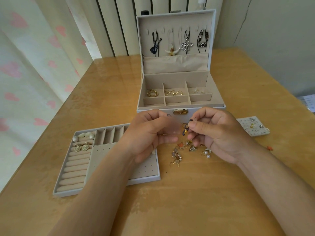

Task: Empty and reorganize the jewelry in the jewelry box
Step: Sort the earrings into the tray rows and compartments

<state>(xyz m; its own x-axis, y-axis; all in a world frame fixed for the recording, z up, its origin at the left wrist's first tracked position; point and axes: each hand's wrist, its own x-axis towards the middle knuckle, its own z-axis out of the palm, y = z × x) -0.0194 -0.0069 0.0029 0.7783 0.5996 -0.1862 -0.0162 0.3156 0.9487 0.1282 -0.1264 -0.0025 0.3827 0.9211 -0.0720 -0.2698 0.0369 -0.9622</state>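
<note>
The box [156,111] stands open at the upper centre of the frame, at the far side of the table [187,201]. Its lid [175,64] is upright, with four necklaces [186,45] hanging side by side on its lining above a fabric pouch. In the divided base, the back left cell holds gold rings [152,93], the back middle cell gold hoops [173,92], and the back right cell a few pale pieces [198,91]. The three front cells show only lining.

Just below the box, at mid-frame, both hands meet over the table. The right hand [216,132] pinches a small dark purple earring [184,132] between thumb and forefinger, the other fingers curled. The left hand [148,132] has its fingers curled toward the earring; its fingertips are blurred, and a dark hook shows by the forefinger, but whether it grips anything I cannot tell.

Under the hands a pile [187,150] of gold, pearl and orange earrings lies loose on the table.

The tray [144,180] sits at lower left, partly under the left forearm. Two rose earrings [81,148] rest on its ring rolls, with white pieces [86,135] in its far left corner.

At the right edge of mid-frame lies a stud card [252,126], and near it one small orange piece [269,148]. A heart-print curtain [34,65] fills the left side.
</note>
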